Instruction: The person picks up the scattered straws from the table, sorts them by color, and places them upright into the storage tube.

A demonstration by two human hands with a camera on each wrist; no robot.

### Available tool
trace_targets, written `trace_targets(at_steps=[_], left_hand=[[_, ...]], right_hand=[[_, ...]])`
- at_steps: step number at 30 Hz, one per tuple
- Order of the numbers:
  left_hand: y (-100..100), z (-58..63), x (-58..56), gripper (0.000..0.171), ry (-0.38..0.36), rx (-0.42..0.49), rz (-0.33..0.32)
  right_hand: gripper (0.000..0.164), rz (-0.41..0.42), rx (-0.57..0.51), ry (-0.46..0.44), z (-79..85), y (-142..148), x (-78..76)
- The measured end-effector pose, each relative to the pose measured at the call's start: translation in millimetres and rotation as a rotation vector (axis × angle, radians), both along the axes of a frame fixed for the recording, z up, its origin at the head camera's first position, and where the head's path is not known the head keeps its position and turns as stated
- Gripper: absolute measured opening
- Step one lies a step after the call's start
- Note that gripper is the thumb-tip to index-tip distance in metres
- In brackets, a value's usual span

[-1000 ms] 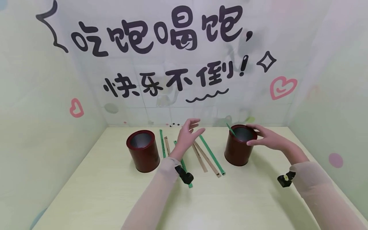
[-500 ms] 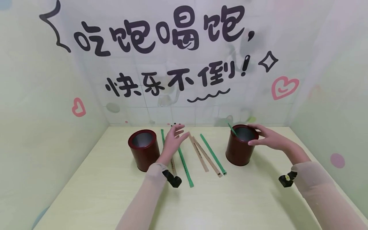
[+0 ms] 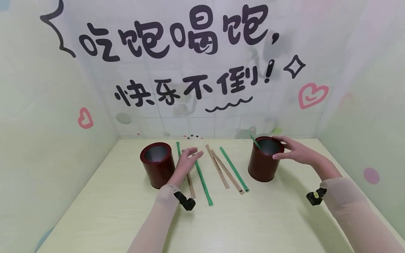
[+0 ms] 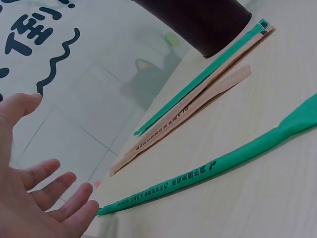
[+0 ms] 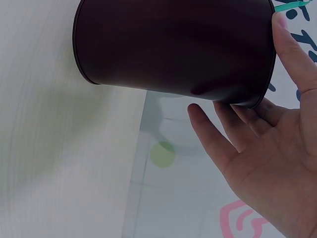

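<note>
The fingers of the left hand (image 3: 185,164) are bent and spread, the thumb well apart from them, with nothing between. They hang by the far ends of a brown straw (image 3: 191,186) and the middle green straw (image 3: 203,181); whether they touch either, I cannot tell. A second ago this hand was farther right, over the brown pair (image 3: 222,175); half a second ago it was higher and nearer the wall. Now the pair's far ends show, while hand and wrist partly cover a left green straw (image 3: 178,148).

The fingers of the right hand (image 3: 295,153) are clamped on the right can (image 3: 262,168) near its rim, thumb on the near side and the others round the far side, just as a second ago. That can stands upright, a green straw end (image 3: 254,141) poking from its mouth. The right green straw (image 3: 234,169) lies between it and the brown pair. The left can (image 3: 158,172) stands left of all the loose straws, unmoved on the surface (image 3: 240,225).
</note>
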State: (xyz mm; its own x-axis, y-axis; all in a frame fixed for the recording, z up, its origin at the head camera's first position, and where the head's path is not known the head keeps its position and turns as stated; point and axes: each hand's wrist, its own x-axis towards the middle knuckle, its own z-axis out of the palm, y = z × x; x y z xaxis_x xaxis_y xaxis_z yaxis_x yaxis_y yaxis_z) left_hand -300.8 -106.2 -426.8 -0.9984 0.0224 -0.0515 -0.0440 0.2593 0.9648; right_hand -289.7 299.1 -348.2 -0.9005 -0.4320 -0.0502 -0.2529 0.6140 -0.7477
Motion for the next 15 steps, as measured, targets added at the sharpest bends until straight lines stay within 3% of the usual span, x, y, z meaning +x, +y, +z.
trace_targets(at_steps=[5,15], left_hand=[[-3,-6.7,-6.7,0.065,-0.071,-0.058,0.006],[-14,-24.9,-25.8,0.052,-0.051,-0.008,0.000]], right_hand=[[0.080,-0.009,0.001,-0.004,0.5,2,-1.1],[0.079,-0.005,-0.007,0.003,-0.8,2,-1.7]])
